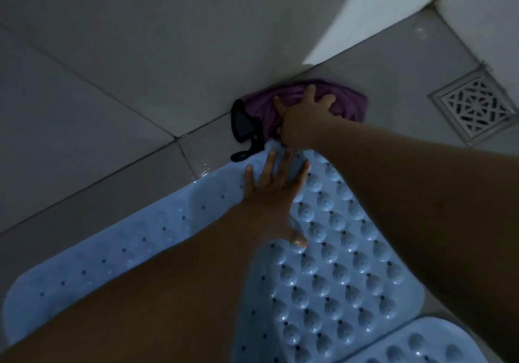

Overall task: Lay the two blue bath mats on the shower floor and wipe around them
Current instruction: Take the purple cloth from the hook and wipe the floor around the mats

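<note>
A second blue bubbled rubber bath mat lies nearest, beside the large blue one on the grey tiled shower floor, where the left hand presses flat, grip released, while the right hand presses a purple cloth against the wall, fingers spread.

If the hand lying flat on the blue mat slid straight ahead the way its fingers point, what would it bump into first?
Probably the other arm: the left hand lies flat on the blue mat, fingertips close to the right hand pressing the purple cloth. Beyond that is the wall. Depth is hard to judge.
</note>
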